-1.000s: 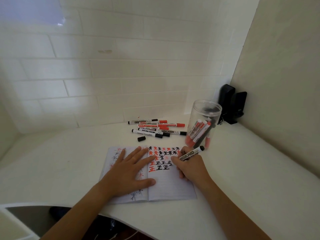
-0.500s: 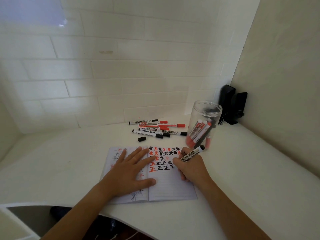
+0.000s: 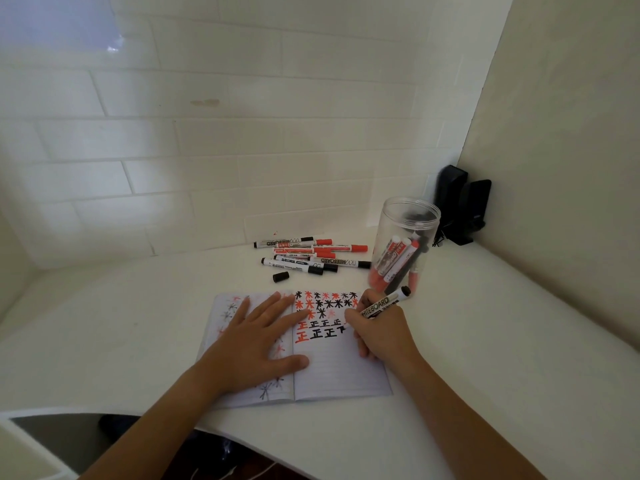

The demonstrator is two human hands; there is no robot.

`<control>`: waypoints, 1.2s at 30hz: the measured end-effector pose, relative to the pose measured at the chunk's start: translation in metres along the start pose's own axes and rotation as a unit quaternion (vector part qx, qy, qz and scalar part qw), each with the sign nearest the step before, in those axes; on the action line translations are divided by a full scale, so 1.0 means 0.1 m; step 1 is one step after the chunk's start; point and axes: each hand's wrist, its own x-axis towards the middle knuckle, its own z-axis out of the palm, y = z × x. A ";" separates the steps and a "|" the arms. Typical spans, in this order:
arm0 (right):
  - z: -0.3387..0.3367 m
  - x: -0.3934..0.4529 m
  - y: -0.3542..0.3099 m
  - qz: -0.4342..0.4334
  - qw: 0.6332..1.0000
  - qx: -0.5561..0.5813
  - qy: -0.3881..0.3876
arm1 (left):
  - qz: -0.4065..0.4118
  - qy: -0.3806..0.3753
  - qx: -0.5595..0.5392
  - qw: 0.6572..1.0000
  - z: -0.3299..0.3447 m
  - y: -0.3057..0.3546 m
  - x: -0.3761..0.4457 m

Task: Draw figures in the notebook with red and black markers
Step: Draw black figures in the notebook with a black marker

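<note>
One clear plastic jar (image 3: pixel 408 237) holds several red and black markers; right hand (image 3: pixel 381 332) fingers grip a black marker (image 3: pixel 382 304), left hand (image 3: pixel 256 344) lies flat on the open lined notebook (image 3: pixel 339 372).

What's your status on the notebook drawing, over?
Left hand flat on notebook, pinning it. Right hand grips black marker, tip on second row of characters. Loose black cap beyond the page, nothing blocking.
</note>
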 end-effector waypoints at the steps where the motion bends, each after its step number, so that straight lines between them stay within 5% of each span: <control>1: 0.00 0.00 0.00 -0.006 1.000 0.001 -0.004 | 0.000 -0.001 0.002 1.000 0.00 0.00 0.00; 36: 0.02 0.07 0.05 0.009 0.999 -0.026 -0.026 | 0.004 -0.003 0.003 1.000 0.02 -0.01 0.01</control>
